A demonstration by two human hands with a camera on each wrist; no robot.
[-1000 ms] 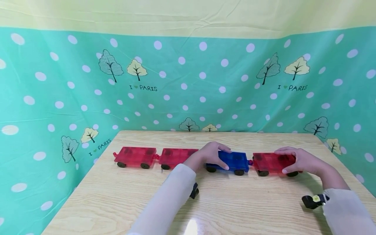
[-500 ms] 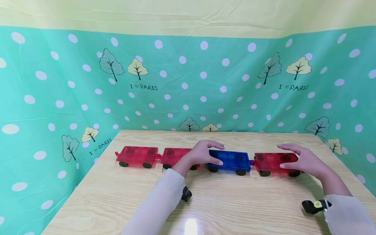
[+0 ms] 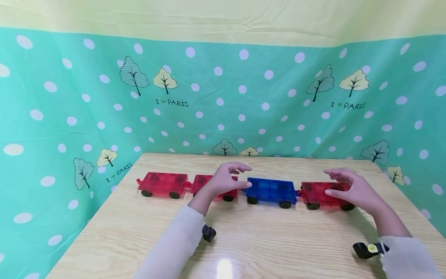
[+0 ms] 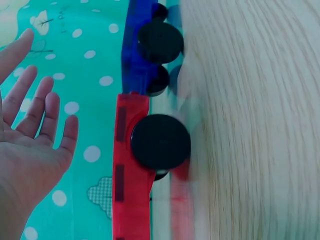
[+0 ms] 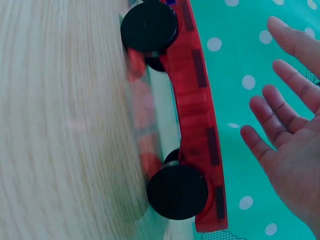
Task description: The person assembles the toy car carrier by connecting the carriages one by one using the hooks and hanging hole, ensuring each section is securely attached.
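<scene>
Several see-through toy train cars on black wheels stand in a row, joined end to end. From the left come a red car, a second red car, a blue car and a red car at the right end. My left hand hovers over the second red car, thumb near the blue car's left edge, holding nothing. Above the right-end red car is my right hand, its fingers relaxed and apart from the car in the right wrist view. Part of each of these two red cars is hidden behind a hand.
The cars stand on a light wooden table with a shiny surface. A teal dotted curtain hangs behind and beside it. A black wrist camera sits under the left sleeve, another black camera under the right.
My left hand has let go of the blue car and moved left, above the second red car. My right hand has released the right-end red car and lifted slightly. The row stays in place.
</scene>
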